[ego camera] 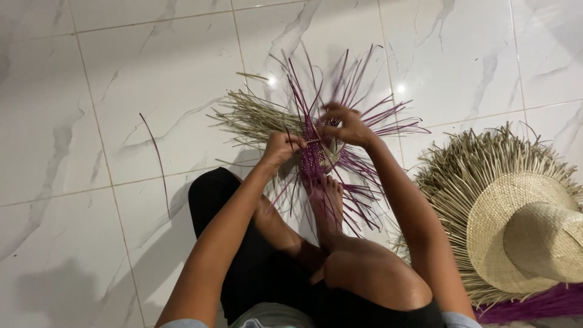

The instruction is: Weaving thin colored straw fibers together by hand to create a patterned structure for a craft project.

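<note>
Purple straw weave (320, 159) pinched by left hand (280, 147) and right hand (347, 126).

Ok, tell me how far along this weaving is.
Done: a small woven purple-and-tan patch, pinned under a foot. In hand: the left hand and right hand work strands at its edge. Left: most purple strands and tan strands fan out loose. A woven hat lies alongside.

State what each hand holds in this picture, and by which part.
Both the left hand and right hand pinch thin loose strands at the edge of the small purple-and-tan woven straw piece.
</note>
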